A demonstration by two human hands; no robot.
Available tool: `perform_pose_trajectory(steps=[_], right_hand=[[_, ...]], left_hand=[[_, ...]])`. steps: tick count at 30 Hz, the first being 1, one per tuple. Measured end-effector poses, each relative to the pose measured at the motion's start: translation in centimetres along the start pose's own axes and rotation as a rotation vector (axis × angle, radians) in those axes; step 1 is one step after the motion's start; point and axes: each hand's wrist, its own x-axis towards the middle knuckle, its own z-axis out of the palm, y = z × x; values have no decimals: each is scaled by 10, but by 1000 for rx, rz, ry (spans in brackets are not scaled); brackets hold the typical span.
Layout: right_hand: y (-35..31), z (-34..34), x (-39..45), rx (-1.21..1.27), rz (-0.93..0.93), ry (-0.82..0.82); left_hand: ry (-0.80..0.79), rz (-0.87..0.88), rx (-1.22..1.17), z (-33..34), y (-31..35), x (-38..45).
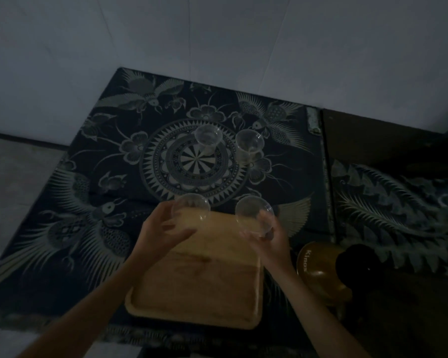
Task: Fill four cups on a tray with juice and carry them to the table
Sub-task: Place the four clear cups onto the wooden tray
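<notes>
While tray [197, 285] sits bare on patterned cloth [88, 202], left hand [163, 231] grips one clear cup [190, 210], right hand [265, 235] grips another [254, 215]; two cups [208, 139] stand beyond on cloth. All look empty; loading, filling from juice bottle [318, 272], carrying remain.

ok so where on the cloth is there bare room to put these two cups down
The left hand and right hand each hold a cup over the tray's far end. Free cloth: the medallion's near half, between the tray and the two standing cups, and the whole left side with the birds. It is crowded at the right by the tray, where a jug stands.
</notes>
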Motion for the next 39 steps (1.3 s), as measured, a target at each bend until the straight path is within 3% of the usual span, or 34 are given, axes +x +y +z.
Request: perform_pose_trajectory(steps=[14, 23, 39], right_hand=[[33, 2, -97, 10, 34, -107], [55, 16, -133, -27, 47, -175], [59, 13, -143, -83, -4, -204]], left_hand=[[114, -151, 15, -7, -36, -111], [102, -247, 29, -7, -52, -145], [-35, -86, 89, -10, -39, -163]])
